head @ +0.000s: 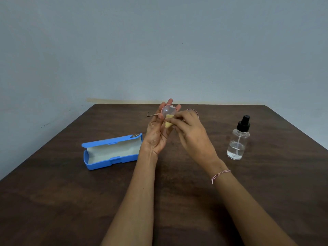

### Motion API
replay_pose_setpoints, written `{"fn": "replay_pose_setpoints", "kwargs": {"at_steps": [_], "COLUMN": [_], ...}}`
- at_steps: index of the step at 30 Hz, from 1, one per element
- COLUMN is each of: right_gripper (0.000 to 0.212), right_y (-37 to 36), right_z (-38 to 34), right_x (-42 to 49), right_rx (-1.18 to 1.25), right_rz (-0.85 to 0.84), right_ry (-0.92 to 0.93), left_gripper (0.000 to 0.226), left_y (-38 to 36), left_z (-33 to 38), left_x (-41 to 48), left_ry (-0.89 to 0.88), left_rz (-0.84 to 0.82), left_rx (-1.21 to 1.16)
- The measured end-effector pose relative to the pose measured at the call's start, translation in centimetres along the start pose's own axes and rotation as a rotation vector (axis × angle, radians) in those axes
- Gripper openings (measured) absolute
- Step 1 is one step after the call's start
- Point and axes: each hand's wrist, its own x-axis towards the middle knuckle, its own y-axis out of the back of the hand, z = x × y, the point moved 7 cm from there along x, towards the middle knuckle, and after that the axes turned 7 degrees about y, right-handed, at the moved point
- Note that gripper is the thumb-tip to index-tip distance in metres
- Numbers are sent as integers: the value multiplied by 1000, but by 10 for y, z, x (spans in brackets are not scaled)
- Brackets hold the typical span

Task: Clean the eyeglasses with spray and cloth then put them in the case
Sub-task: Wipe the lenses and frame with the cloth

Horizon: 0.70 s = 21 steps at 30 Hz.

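Blue case [111,151], yellow cloth [169,121].

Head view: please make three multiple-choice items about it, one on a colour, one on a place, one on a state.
1. What colour is the case?
A. blue
B. red
C. black

2. Where does the spray bottle stand?
A. inside the case
B. on the table, right of the right hand
C. on the case lid

3. In what state is the case?
A. shut
B. open, glasses inside
C. open, empty

Answers:
1 A: its shell and lid are blue.
2 B: it stands upright on the wood, apart from the case.
3 C: the lid is up and only pale lining shows; the eyeglasses are in the left hand.
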Motion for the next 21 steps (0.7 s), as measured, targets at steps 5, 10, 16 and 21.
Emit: {"fn": "replay_pose_setpoints", "kwargs": {"at_steps": [5, 10, 16, 21], "right_gripper": [28, 32, 29, 29], "right_y": [6, 0, 7, 12], "right_z": [17, 5, 23, 21], "right_x": [-3, -1, -3, -3], "right_rx": [-7, 1, -25, -32], "right_rz": [25, -19, 1, 89], "right_ry": [-42, 15, -52, -118], "left_gripper": [49, 50, 60, 51], "left_y": [0, -1, 2, 1], "left_z": [0, -5, -5, -20], "left_x": [0, 0, 1, 0], "left_ry": [-3, 42, 40, 156], "left_rz": [-3, -19, -20, 20], "left_rx": [26, 17, 52, 125]}}
